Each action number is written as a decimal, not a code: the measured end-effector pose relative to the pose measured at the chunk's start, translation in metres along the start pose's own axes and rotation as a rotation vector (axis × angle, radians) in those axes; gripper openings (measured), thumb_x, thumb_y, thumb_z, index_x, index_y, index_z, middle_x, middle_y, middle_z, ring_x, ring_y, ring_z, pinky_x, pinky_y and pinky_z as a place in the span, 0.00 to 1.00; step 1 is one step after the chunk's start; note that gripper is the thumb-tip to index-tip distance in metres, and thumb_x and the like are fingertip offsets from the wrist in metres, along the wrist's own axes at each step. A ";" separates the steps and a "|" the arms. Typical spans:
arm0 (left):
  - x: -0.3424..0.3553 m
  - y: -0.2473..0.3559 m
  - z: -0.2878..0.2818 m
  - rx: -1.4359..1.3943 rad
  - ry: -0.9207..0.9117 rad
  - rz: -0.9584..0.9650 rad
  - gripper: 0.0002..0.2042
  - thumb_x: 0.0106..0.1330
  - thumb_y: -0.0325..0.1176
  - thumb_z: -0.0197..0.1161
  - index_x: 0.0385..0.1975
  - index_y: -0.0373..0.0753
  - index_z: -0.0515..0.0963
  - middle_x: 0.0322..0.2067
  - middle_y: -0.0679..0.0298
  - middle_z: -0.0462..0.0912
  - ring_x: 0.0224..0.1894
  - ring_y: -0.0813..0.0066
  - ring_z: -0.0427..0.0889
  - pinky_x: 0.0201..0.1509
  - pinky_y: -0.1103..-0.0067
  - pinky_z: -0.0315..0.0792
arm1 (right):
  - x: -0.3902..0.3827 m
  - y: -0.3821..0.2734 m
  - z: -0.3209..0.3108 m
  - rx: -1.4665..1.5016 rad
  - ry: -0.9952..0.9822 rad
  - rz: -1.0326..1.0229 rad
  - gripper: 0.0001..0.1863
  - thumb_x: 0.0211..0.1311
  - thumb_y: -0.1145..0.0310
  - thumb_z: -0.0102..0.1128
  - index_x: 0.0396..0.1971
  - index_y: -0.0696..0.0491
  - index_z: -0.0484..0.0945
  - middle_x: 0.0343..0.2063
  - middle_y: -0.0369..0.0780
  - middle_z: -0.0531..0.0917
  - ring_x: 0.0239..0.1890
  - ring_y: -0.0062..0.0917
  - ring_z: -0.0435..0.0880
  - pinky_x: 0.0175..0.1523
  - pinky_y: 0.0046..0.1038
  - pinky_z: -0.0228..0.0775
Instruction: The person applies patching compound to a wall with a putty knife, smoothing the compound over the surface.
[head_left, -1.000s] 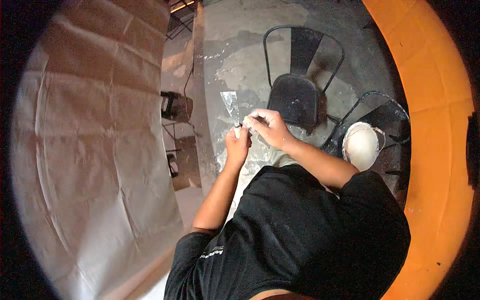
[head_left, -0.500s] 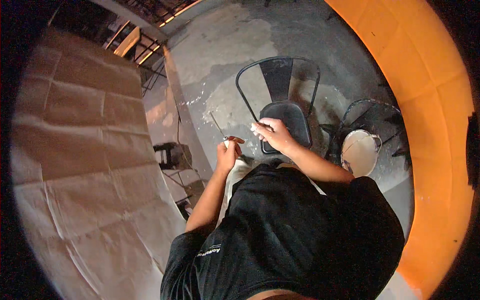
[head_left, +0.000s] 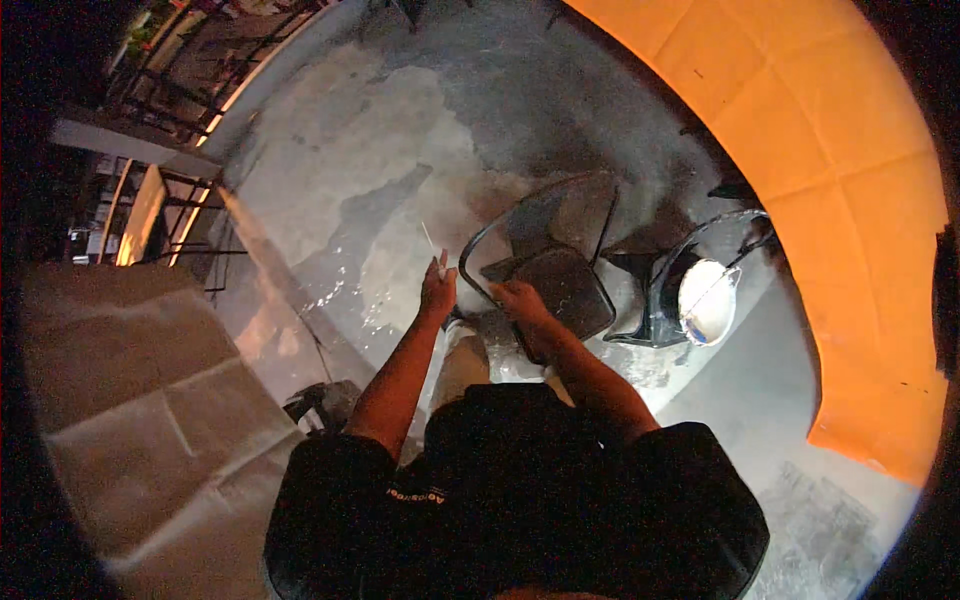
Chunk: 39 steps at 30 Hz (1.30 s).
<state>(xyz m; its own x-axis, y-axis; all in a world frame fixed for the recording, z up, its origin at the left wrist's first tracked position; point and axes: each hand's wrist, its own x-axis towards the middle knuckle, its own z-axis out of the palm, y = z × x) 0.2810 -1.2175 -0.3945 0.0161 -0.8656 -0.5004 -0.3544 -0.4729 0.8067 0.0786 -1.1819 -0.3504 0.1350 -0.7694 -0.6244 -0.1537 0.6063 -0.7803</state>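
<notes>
My left hand (head_left: 437, 292) is closed around a thin, straight tool (head_left: 428, 236) that points up and away from me. Its pale grip shows a little between the fingers, but the exact kind cannot be made out. Just to the right, my right hand (head_left: 517, 300) has its fingers curled beside the left end of a black metal chair's (head_left: 563, 285) looped frame. Whether those fingers touch the frame, or hold something small, is hidden in shadow. The chair stands in front of me, its seat beyond and right of that hand.
Right of the chair is a white bucket (head_left: 706, 300) of pale liquid, beside another black chair (head_left: 640, 315). An orange sheet (head_left: 830, 190) curves along the right. Brown covering (head_left: 150, 400) spreads over the left. White splashes (head_left: 330, 290) mark the grey floor (head_left: 320, 150).
The view has turned and more floor shows on the left. Both hands sit lower and closer together against the chair, whose frame now appears skewed. The tool stays in my left hand.
</notes>
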 end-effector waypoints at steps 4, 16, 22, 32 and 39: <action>0.043 -0.025 0.030 0.167 -0.167 0.300 0.20 0.70 0.39 0.50 0.58 0.38 0.68 0.40 0.53 0.79 0.44 0.63 0.78 0.51 0.70 0.70 | 0.061 0.029 0.045 -0.240 0.446 -0.179 0.25 0.66 0.58 0.56 0.56 0.58 0.71 0.48 0.54 0.79 0.46 0.44 0.80 0.48 0.39 0.72; 0.037 -0.063 0.013 0.165 -0.129 0.503 0.22 0.68 0.49 0.49 0.38 0.30 0.72 0.34 0.48 0.79 0.38 0.48 0.79 0.41 0.62 0.71 | 0.048 0.011 0.058 0.074 -0.127 0.237 0.44 0.67 0.33 0.32 0.62 0.61 0.64 0.60 0.50 0.69 0.60 0.36 0.69 0.62 0.37 0.60; -0.027 -0.062 -0.015 0.057 -0.157 0.119 0.25 0.67 0.50 0.49 0.30 0.28 0.75 0.25 0.45 0.78 0.32 0.49 0.80 0.38 0.62 0.71 | -0.016 0.034 0.095 0.027 -0.144 0.002 0.45 0.68 0.33 0.32 0.63 0.62 0.62 0.60 0.50 0.70 0.59 0.38 0.71 0.62 0.37 0.61; -0.119 -0.106 -0.061 0.002 0.218 0.038 0.27 0.65 0.51 0.44 0.22 0.32 0.78 0.21 0.50 0.81 0.31 0.49 0.82 0.42 0.60 0.71 | -0.137 0.076 0.138 -0.059 -0.309 0.104 0.46 0.64 0.30 0.35 0.67 0.56 0.56 0.65 0.53 0.62 0.67 0.48 0.60 0.65 0.53 0.54; -0.161 -0.166 -0.103 0.037 0.302 0.039 0.29 0.65 0.52 0.45 0.11 0.35 0.78 0.15 0.53 0.79 0.28 0.54 0.82 0.41 0.65 0.73 | -0.154 0.177 0.144 -0.221 -0.148 -0.107 0.29 0.67 0.42 0.49 0.48 0.56 0.74 0.37 0.40 0.79 0.38 0.29 0.77 0.44 0.32 0.70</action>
<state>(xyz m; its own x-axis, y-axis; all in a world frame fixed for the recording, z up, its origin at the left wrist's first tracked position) 0.4336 -1.0169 -0.4156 0.2770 -0.8954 -0.3487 -0.3937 -0.4368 0.8088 0.1715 -0.9277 -0.3975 0.3006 -0.7793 -0.5498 -0.3382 0.4519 -0.8254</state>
